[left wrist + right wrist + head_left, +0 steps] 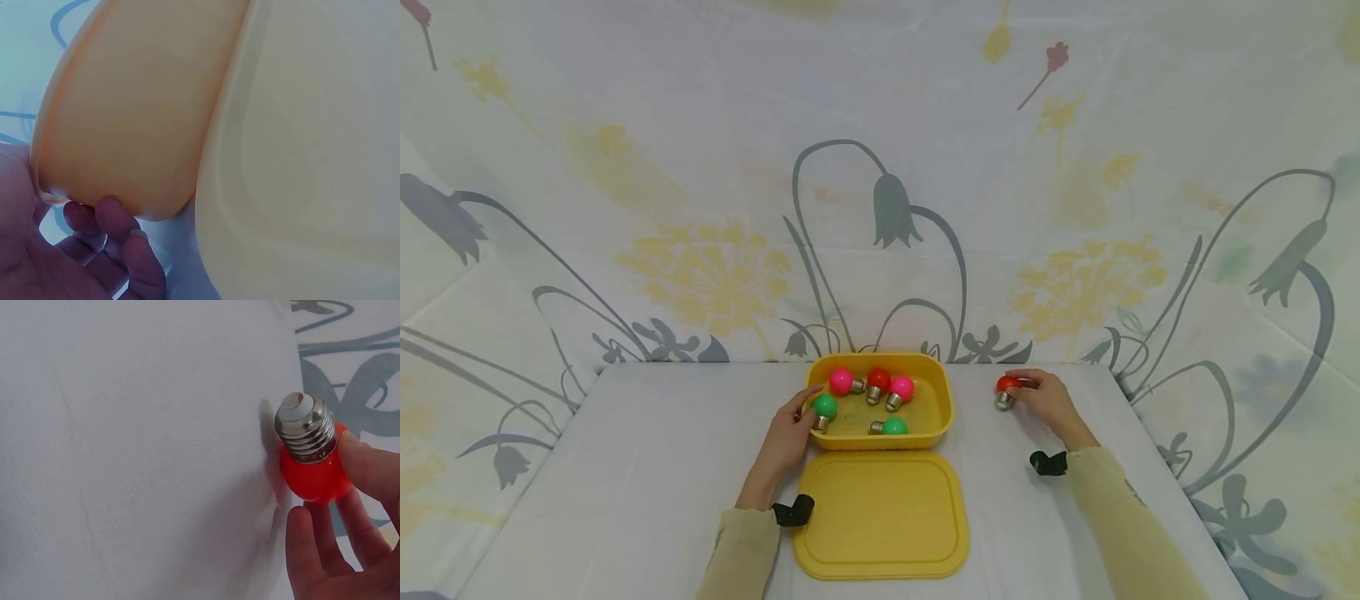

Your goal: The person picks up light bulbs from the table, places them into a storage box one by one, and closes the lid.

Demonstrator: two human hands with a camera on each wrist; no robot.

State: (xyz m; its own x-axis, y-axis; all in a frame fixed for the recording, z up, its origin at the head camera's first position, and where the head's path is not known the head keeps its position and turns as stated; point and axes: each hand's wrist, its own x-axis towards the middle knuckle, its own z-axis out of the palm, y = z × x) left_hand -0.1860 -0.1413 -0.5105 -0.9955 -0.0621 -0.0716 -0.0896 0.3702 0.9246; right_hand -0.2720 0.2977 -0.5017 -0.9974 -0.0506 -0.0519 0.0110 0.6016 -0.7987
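Note:
My right hand (pixel 1047 402) pinches a red light bulb (pixel 312 478) by its round part. The bulb's silver screw base (pixel 306 428) points away from the palm, and white cloth lies beneath it. At the left end of a yellow plastic box (pixel 936 436), my left hand (pixel 788 435) grips the rim, with curled fingers (pixel 115 219) against the outside of the wall. Inside the box lie a red bulb (pixel 878 380), two pink bulbs (pixel 841 382) and two green bulbs (pixel 895 426). One green bulb (pixel 825 407) is right beside my left fingers.
A flat yellow lid (pixel 882 515) lies on the table in front of the box. White cloth (pixel 647 467) covers the tabletop. Behind it and on both sides hangs a flower-printed curtain (pixel 880 275). A dark strap piece (pixel 793 511) sits at each wrist.

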